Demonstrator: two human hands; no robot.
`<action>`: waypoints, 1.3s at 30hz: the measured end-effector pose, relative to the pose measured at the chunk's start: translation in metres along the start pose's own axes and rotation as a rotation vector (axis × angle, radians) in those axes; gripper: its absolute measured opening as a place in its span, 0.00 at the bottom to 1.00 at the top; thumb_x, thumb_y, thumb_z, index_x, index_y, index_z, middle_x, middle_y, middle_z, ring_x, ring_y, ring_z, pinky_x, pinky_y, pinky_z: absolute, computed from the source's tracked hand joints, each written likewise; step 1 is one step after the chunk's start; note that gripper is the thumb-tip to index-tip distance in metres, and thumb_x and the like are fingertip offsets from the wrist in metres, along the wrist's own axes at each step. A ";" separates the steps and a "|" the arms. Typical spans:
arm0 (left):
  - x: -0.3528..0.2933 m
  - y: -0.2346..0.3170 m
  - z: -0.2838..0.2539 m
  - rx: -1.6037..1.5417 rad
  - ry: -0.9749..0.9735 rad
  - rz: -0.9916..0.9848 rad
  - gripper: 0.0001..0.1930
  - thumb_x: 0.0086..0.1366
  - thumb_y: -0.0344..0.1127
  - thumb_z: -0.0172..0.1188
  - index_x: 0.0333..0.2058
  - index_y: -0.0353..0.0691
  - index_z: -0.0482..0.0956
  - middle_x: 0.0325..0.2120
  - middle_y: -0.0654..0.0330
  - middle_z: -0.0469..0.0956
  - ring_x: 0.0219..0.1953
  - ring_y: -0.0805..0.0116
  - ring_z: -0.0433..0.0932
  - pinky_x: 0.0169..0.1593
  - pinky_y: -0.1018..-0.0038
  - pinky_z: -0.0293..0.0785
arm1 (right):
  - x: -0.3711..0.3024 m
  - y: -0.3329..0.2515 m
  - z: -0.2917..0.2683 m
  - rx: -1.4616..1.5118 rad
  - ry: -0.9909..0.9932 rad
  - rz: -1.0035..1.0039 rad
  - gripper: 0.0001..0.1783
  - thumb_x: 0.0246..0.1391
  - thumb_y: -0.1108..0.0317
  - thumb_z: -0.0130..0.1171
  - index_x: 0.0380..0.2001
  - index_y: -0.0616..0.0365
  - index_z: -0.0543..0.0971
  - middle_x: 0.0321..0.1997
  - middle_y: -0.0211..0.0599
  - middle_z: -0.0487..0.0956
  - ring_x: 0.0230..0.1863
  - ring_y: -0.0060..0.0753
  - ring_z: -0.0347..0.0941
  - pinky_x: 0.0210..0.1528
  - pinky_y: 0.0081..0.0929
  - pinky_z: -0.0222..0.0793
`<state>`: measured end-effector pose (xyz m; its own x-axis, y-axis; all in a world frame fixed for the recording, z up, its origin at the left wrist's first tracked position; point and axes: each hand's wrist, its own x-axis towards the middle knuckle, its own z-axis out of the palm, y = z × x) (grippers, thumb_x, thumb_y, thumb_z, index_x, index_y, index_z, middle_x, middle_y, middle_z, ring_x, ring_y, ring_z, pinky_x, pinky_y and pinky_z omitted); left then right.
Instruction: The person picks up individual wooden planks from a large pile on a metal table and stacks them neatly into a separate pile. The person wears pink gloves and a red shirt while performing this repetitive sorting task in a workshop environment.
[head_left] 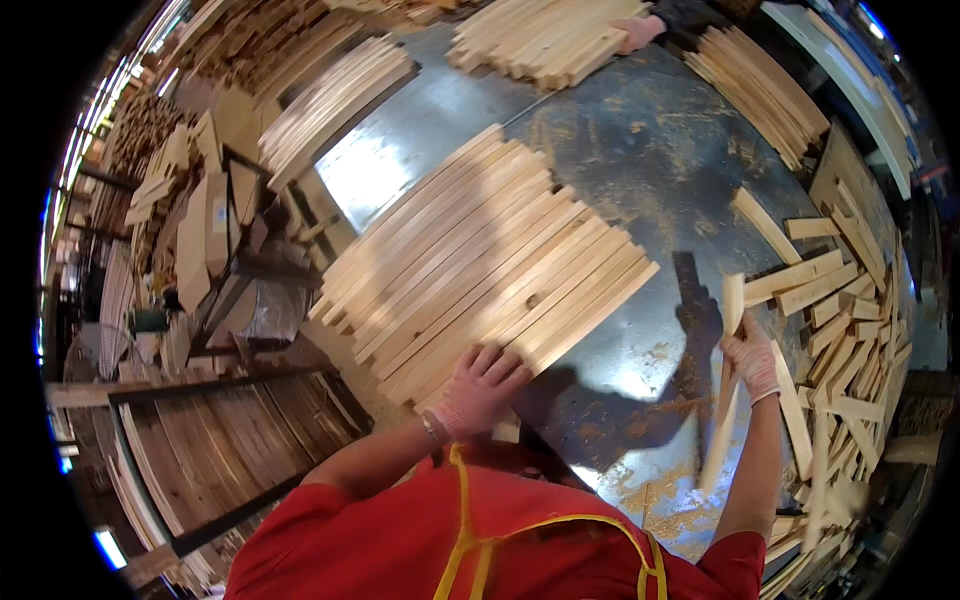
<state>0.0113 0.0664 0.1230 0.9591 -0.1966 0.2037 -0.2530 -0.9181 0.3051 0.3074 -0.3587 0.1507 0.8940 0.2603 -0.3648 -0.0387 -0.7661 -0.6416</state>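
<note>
A row of pale wooden slats (470, 250) lies side by side on the metal table, their ends uneven. My left hand (482, 388), in a pinkish work glove, rests with fingers stretched out over the near ends of these slats. Off to the right, my right hand (750, 357), also gloved, is closed around a single wooden strip (733, 300). That strip is raised on end, its lower part running down beside my forearm, and it casts a dark shadow on the tabletop.
Loose offcuts (845, 330) are heaped along the table's right side. Slat stacks stand at the back left (335, 100) and back right (760, 90). A co-worker's hand (638, 33) touches another slat batch (540, 40) at the far edge. Sawdust covers parts of the metal table (640, 140).
</note>
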 end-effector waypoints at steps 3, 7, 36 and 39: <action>-0.011 -0.009 -0.009 -0.062 -0.023 -0.031 0.31 0.50 0.45 0.72 0.55 0.47 0.79 0.54 0.56 0.76 0.61 0.48 0.73 0.66 0.49 0.68 | 0.012 -0.020 0.032 0.667 0.021 0.112 0.26 0.58 0.63 0.66 0.58 0.57 0.76 0.41 0.37 0.82 0.41 0.38 0.80 0.47 0.37 0.79; -0.076 -0.020 -0.022 -0.119 -0.083 -0.339 0.27 0.61 0.48 0.68 0.58 0.46 0.79 0.57 0.55 0.77 0.63 0.52 0.73 0.67 0.50 0.67 | 0.009 -0.054 0.135 0.995 0.043 0.340 0.16 0.66 0.51 0.64 0.36 0.52 0.79 0.31 0.33 0.81 0.33 0.32 0.80 0.34 0.35 0.81; -0.011 -0.094 -0.155 -0.643 -0.583 -0.629 0.41 0.68 0.39 0.64 0.77 0.41 0.58 0.29 0.54 0.82 0.28 0.67 0.80 0.35 0.67 0.80 | -0.104 -0.133 0.274 0.542 -0.178 0.272 0.33 0.66 0.51 0.63 0.66 0.60 0.74 0.45 0.46 0.85 0.37 0.35 0.81 0.39 0.34 0.77; -0.035 -0.105 -0.157 -0.568 -0.544 -0.619 0.41 0.65 0.40 0.66 0.75 0.42 0.61 0.35 0.52 0.83 0.34 0.64 0.81 0.41 0.64 0.80 | -0.127 -0.181 0.260 0.492 -0.268 0.414 0.36 0.64 0.51 0.66 0.66 0.60 0.69 0.41 0.47 0.83 0.28 0.34 0.80 0.27 0.32 0.78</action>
<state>-0.0157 0.2234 0.2295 0.8340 -0.0005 -0.5517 0.4240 -0.6393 0.6415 0.0848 -0.1004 0.1379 0.6232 0.1886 -0.7590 -0.6071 -0.4952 -0.6215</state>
